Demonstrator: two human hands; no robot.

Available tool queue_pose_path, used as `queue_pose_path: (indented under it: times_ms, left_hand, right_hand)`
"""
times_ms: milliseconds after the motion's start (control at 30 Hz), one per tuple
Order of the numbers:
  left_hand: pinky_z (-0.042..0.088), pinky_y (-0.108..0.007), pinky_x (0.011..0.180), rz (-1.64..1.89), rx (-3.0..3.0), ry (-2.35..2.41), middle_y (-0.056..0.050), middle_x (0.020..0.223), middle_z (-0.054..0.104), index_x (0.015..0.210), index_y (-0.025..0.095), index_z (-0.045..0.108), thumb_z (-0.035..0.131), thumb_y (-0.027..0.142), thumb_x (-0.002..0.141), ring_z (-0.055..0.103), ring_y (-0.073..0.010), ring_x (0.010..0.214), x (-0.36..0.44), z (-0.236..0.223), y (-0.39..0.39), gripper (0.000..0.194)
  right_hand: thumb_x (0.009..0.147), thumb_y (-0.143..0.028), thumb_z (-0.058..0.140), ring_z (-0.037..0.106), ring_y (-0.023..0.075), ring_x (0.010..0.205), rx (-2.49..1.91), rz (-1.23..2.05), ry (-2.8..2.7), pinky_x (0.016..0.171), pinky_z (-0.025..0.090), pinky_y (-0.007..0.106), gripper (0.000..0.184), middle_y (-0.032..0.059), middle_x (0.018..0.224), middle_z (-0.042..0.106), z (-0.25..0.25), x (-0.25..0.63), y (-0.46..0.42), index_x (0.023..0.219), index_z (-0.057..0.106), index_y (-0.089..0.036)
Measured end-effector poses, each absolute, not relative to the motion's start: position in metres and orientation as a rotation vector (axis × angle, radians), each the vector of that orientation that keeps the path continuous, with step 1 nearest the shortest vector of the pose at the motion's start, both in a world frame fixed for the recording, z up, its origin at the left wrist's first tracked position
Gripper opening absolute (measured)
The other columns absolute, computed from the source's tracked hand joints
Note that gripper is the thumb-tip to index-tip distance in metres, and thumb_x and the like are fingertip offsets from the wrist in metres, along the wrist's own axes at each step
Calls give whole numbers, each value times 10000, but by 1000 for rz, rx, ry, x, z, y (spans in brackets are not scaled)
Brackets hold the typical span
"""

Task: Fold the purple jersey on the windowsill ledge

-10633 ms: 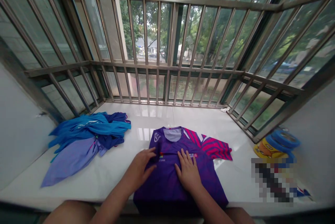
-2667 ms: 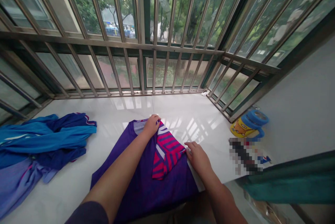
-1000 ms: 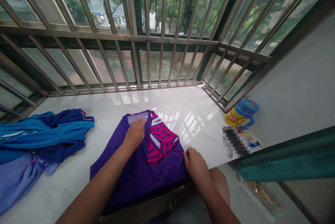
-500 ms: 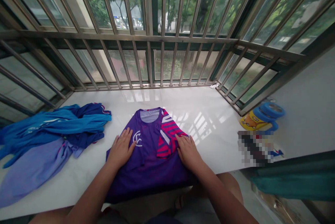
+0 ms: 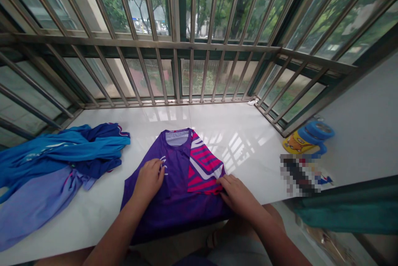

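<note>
A purple jersey lies front-up on the white marble sill, its lower part hanging over the front edge. Its pink-and-white striped right sleeve is folded inward over the chest. My left hand rests flat on the left chest, fingers spread over a white logo. My right hand lies on the jersey's right edge, its fingertips touching the lower edge of the folded sleeve.
A heap of blue and lilac garments lies at the left of the sill. Metal window bars fence the back and sides. A yellow cup with blue rolls stands at the right by a white wall.
My right hand slid down and right to the sleeve's lower edge, and the striped sleeve now lies flatter and wider. My left hand shifted slightly right on the chest.
</note>
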State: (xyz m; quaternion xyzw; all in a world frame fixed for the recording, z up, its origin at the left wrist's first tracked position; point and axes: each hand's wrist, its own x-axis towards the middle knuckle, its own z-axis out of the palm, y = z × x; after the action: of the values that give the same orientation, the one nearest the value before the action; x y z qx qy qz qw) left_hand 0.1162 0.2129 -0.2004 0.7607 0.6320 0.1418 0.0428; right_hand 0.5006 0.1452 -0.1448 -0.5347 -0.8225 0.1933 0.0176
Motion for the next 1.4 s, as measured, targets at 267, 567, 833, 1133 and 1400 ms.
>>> queue_pose_path:
  times_ms: [267, 567, 833, 1133, 1400]
  left_hand:
    - [523, -481, 1156, 466, 2343, 1606, -167, 1406, 741, 1353, 168, 715, 457, 285, 1080, 673, -311, 1329, 207, -192, 232, 393]
    - [334, -621, 1309, 295, 2451, 1595, -144, 1696, 508, 1587, 218, 549, 448, 416, 1110, 468, -325, 1577, 227, -200, 282, 526]
    - [261, -625, 1336, 294, 2461, 1565, -150, 1769, 379, 1666, 201, 446, 437, 457, 1102, 345, -322, 1647, 224, -212, 291, 620]
    - [353, -475, 1318, 474, 2314, 1631, -133, 1687, 527, 1589, 175, 544, 404, 332, 1087, 456, -256, 1585, 196, -214, 316, 544]
    - [532, -425, 1057, 487, 1896, 2151, -228, 1264, 758, 1235, 114, 754, 554, 470, 1012, 710, -348, 1211, 96, -184, 397, 465]
  right_hand:
    - [1070, -252, 601, 662, 252, 1100, -1720, 549, -2567, 952, 488, 354, 146, 84, 1189, 733, -147, 485, 154, 1095, 743, -232]
    - [1050, -362, 652, 668, 282, 1155, -1672, 648, -2487, 982, 495, 383, 323, 90, 1234, 748, -147, 498, 142, 1350, 691, -250]
    - [1044, -217, 526, 660, 269, 1181, -1895, 328, -2221, 1022, 502, 358, 423, 125, 1276, 704, -161, 526, 186, 1447, 652, -228]
    - [989, -81, 490, 689, 240, 1130, -1931, 426, -2342, 948, 498, 302, 452, 99, 1195, 723, -163, 516, 210, 1303, 764, -255]
    - [1080, -228, 509, 684, 216, 1124, -1928, 380, -2212, 962, 482, 292, 297, 99, 1200, 722, -133, 471, 282, 1261, 743, -198]
